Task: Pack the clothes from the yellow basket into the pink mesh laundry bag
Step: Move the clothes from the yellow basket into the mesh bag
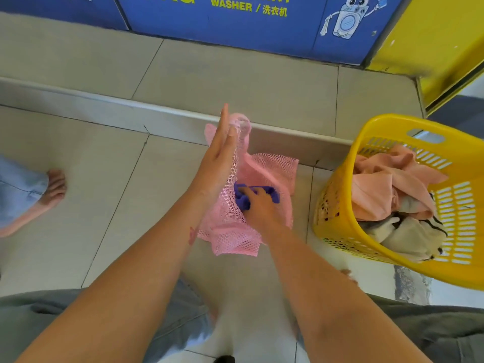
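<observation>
The pink mesh laundry bag lies on the tiled floor in the middle of the view. My left hand has straight fingers, and the bag's upper edge hangs over them, lifted off the floor. My right hand reaches into the bag's mouth and grips a purple cloth there. The yellow basket stands tilted at the right. It holds peach, cream and grey clothes.
A grey raised step crosses the floor behind the bag. Blue washer panels and a yellow panel stand beyond it. Another person's bare foot is at the left. My knees in grey shorts fill the bottom edge.
</observation>
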A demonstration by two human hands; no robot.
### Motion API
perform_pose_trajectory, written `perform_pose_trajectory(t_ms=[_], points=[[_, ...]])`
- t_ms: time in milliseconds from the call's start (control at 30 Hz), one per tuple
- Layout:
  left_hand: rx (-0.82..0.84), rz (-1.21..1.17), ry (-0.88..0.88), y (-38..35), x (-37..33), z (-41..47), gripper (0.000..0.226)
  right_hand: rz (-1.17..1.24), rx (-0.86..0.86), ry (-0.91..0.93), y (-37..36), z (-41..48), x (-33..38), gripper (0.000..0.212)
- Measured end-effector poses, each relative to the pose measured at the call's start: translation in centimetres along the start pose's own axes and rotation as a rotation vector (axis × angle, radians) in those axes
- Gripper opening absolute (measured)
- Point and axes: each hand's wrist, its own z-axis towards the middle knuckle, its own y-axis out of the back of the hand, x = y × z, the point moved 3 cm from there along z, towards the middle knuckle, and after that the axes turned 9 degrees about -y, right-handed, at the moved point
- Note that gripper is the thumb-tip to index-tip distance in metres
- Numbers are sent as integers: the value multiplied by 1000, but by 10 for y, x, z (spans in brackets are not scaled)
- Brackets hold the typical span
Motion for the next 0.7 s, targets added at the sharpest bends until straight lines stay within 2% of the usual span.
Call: perform_pose_trajectory(t_ms=[133, 233, 333, 400, 533, 700], points=[[-101, -75, -57, 21, 2, 14, 49, -462, -3, -77, -1, 8, -46, 40], [-138, -46, -23, 33, 14, 19, 52, -548, -64, -148, 14, 5, -62, 45], [-137, 129, 57, 33, 28, 9, 58, -479, -77, -128, 22, 0, -56, 66], [-124, 238, 91, 31, 37, -1, 57, -418, -72, -122, 24, -5, -49, 70], [-79, 480, 191, 29, 47, -18, 56, -356, -163, -103, 33, -18, -31, 60], [24, 709, 338, 31, 62, -25, 46, -139, -428, 132, 79, -43, 9, 46]])
